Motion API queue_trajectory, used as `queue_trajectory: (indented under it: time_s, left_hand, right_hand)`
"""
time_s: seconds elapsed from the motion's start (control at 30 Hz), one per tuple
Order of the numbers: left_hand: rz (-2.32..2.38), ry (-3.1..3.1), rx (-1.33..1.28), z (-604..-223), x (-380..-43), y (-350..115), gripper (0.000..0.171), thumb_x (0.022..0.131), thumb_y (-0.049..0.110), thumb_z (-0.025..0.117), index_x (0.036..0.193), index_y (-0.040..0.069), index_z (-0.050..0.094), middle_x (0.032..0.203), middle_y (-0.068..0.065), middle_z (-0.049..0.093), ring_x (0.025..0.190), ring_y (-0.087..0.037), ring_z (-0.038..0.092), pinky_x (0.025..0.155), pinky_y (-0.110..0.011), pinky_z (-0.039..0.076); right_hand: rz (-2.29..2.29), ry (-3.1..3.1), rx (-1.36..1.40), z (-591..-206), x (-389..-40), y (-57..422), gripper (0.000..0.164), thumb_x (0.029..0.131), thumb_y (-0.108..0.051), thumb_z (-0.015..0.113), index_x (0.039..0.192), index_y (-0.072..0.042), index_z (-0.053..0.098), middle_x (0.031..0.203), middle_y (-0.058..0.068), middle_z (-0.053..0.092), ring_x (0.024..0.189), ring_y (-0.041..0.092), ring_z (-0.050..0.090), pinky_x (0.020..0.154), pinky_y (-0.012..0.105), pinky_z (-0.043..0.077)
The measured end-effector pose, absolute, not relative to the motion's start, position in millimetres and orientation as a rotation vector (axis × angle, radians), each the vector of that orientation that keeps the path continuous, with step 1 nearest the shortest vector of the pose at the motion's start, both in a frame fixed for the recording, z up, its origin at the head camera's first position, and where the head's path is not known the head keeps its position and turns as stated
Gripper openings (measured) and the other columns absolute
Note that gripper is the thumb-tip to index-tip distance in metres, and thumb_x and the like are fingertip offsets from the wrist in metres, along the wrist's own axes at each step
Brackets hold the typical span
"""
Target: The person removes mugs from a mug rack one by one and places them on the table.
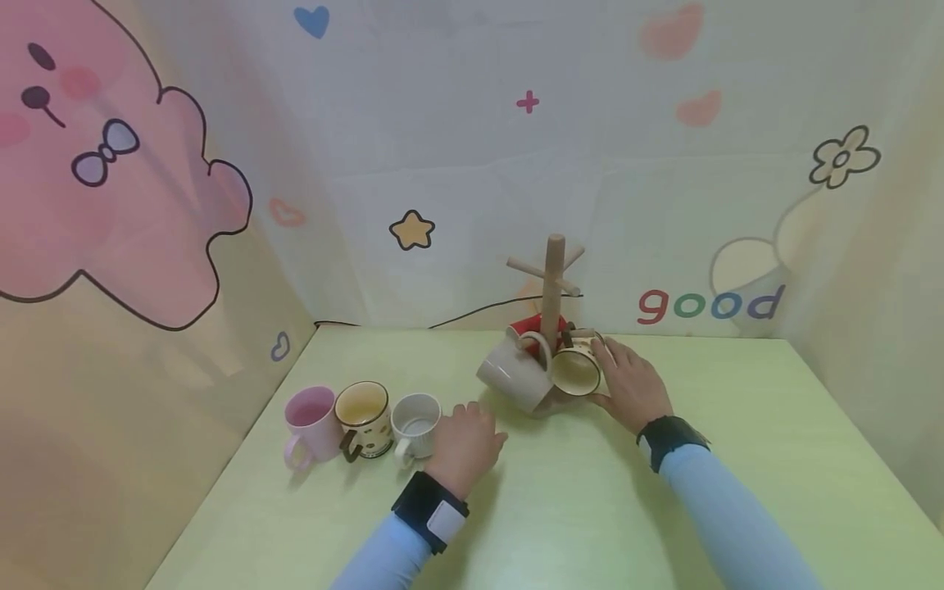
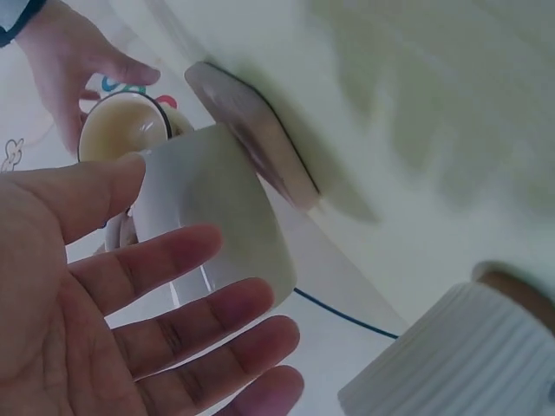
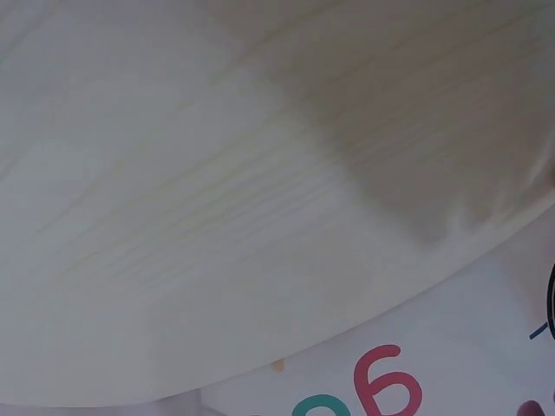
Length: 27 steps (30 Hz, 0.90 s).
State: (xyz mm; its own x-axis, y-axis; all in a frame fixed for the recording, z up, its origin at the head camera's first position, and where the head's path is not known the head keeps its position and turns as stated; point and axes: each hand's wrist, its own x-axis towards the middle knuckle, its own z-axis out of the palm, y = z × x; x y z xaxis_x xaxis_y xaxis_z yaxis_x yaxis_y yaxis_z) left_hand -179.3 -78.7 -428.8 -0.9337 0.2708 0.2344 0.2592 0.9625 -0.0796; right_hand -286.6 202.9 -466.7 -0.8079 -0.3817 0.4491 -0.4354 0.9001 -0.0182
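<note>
While a person's right hand [image 1: 636, 385] lies spread along its side, a cream, brown-patterned mug [image 1: 575, 373] with a dark brown handle sits at the right of a pale wooden mug tree [image 1: 552, 295], its mouth facing forward and its handle up by a lower peg. Whether that peg runs through the handle I cannot tell. Seen from the left wrist, the right hand's thumb stands slightly off the mug, so the hand is loose about it rather than clenched; whether its fingertips touch, I cannot make out. Just left of it, a glossy greyish-white mug [image 1: 509, 375] hangs tilted against the tree, handle up, and a bright red mug [image 1: 528, 325] shows partly behind the trunk.

The left hand [image 1: 466, 447] hovers closer to the person, its fingers relaxed and apart, holding nothing. Just beside it stands a small white ribbed cup [image 1: 416, 426], then, leftward, a cream-patterned mug with a yellowish inside [image 1: 374, 428] and a pink mug [image 1: 319, 428], all three upright on the pale green tabletop [image 1: 560, 508]. Light blue sleeves [image 1: 730, 516] end at black wrist straps [image 1: 673, 438]. Behind hangs a whitish cloth [image 1: 457, 106] printed with a pink cartoon bear [image 1: 147, 221], a yellow star [image 1: 412, 230] and the word "good" [image 1: 710, 305].
</note>
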Motion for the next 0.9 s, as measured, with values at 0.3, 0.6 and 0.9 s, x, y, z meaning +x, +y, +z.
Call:
queue_trajectory:
  time_s: [0.3, 0.6, 0.9]
  left_hand:
    - [0.046, -3.0, -0.43, -441, -177, -74, 0.038, 0.091, 0.049, 0.066, 0.099, 0.012, 0.072, 0.087, -0.007, 0.061, 0.082, -0.025, 0.061, 0.062, -0.04, 0.052]
    - [0.021, -2.986, -0.453, -448, -174, -74, 0.037, 0.091, 0.049, 0.066, 0.096, 0.013, 0.072, 0.083, -0.005, 0.058, 0.078, -0.023, 0.06, 0.057, -0.038, 0.051]
    - [0.034, -3.007, -0.455, -446, -173, -76, 0.036, 0.091, 0.048, 0.067, 0.096, 0.012, 0.071, 0.083, -0.006, 0.059, 0.077, -0.023, 0.06, 0.056, -0.038, 0.051]
  right_hand:
    - [0.207, -2.65, 0.602, -466, -290, 195, 0.098, 0.069, -0.031, 0.092, 0.145, -0.002, 0.037, 0.144, 0.026, 0.044, 0.129, 0.043, 0.047, 0.1, 0.058, 0.043]
    - [0.226, -2.577, 0.681, -469, -297, 197, 0.098, 0.065, -0.026, 0.095, 0.143, -0.005, 0.04, 0.146, 0.021, 0.043, 0.129, 0.041, 0.047, 0.1, 0.057, 0.043]
    - [0.195, -2.58, 0.731, -469, -302, 197, 0.096, 0.064, -0.026, 0.095, 0.141, -0.004, 0.042, 0.147, 0.021, 0.044, 0.132, 0.039, 0.045, 0.105, 0.055, 0.038]
